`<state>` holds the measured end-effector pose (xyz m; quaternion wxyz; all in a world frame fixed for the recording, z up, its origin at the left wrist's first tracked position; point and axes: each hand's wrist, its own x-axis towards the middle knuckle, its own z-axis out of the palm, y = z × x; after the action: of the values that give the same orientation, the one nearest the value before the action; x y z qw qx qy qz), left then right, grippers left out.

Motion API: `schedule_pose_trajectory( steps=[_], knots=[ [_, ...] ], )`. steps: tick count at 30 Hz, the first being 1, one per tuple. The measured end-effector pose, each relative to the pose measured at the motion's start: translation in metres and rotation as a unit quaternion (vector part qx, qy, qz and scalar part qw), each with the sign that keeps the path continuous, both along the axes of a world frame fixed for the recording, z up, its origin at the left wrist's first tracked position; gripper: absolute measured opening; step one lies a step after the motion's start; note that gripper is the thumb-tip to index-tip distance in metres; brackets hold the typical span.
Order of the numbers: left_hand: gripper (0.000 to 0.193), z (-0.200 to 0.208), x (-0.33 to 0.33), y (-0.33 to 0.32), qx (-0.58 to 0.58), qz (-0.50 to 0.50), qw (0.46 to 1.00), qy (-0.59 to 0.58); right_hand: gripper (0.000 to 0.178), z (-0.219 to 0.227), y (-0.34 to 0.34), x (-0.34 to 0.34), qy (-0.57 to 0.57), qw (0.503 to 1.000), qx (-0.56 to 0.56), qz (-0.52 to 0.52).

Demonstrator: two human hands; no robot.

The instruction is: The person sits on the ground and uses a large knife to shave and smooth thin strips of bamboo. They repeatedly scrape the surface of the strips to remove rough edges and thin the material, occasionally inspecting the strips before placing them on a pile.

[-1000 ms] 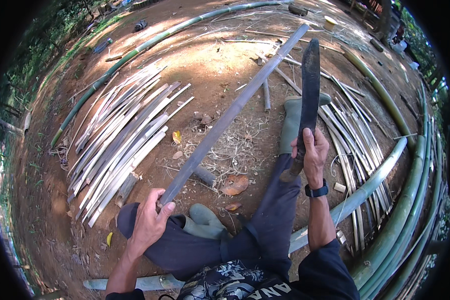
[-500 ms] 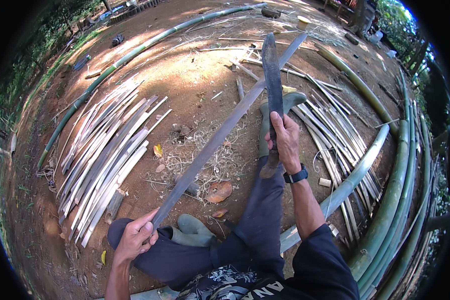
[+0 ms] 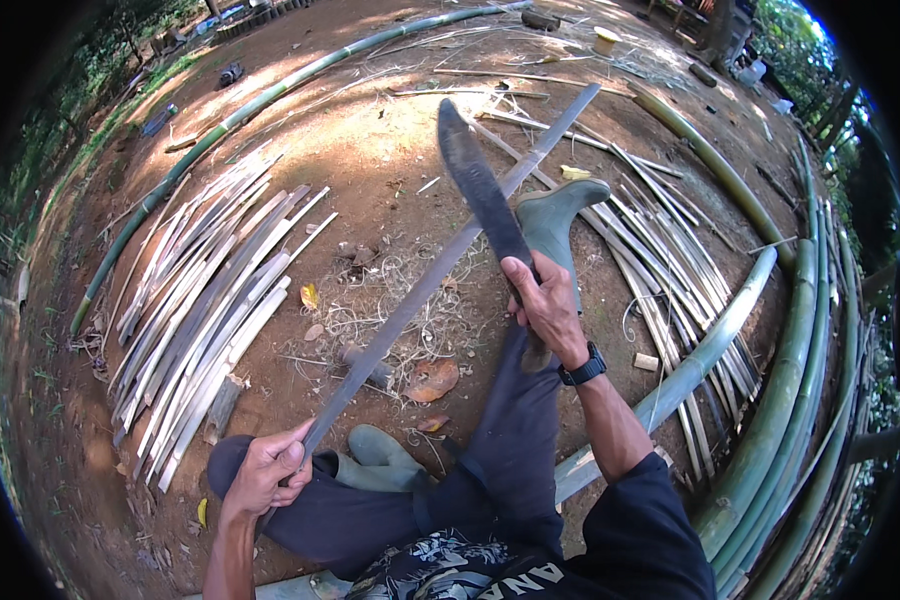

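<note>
My left hand (image 3: 270,468) is closed round the near end of a long, flat, greyish bamboo strip (image 3: 395,325), which slants away to the far right. In my right hand (image 3: 547,300) is the handle of a machete (image 3: 480,180); its dark, broad blade points up and to the left. The blade crosses over the strip beyond its middle; whether the two touch I cannot tell. Below them lie curly pale shavings (image 3: 400,310) on the brown soil. My outstretched leg ends in a green rubber boot (image 3: 560,225), just past my right hand.
Split bamboo strips (image 3: 205,330) lie piled at the left, with another pile (image 3: 670,270) at the right. Thick green bamboo poles (image 3: 785,390) run along the right side; one pole (image 3: 695,365) slants beside my right arm. A long curved pole (image 3: 220,140) spans the far left.
My right hand has come nearer and left, and the machete has tilted left across the strip. The strip's far end has dropped slightly. My left hand keeps its hold.
</note>
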<state>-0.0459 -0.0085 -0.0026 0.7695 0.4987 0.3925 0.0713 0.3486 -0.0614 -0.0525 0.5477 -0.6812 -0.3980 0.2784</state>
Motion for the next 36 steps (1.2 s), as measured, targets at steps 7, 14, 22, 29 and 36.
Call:
schedule_pose_trajectory(
  steps=[7,14,22,29,36],
  knots=[
    [0.064,-0.004,0.014,0.004,-0.039,-0.015,0.999,-0.007,0.045,-0.021,-0.012,-0.025,-0.110,0.992,0.025,0.064],
    [0.061,-0.006,0.016,0.007,-0.073,-0.015,0.997,-0.036,0.043,-0.001,-0.006,-0.028,0.006,1.000,-0.001,-0.017],
    [0.059,-0.011,0.019,0.007,-0.070,-0.009,0.997,-0.029,0.044,-0.006,-0.006,-0.030,0.030,0.999,-0.027,-0.017],
    [0.059,-0.012,0.025,0.005,-0.067,-0.011,0.998,-0.015,0.042,-0.013,-0.021,-0.051,-0.004,0.998,-0.049,0.032],
    [0.058,-0.011,0.034,0.008,-0.065,-0.019,0.997,-0.035,0.040,-0.032,-0.037,-0.077,-0.186,0.973,0.014,0.135]
  ],
)
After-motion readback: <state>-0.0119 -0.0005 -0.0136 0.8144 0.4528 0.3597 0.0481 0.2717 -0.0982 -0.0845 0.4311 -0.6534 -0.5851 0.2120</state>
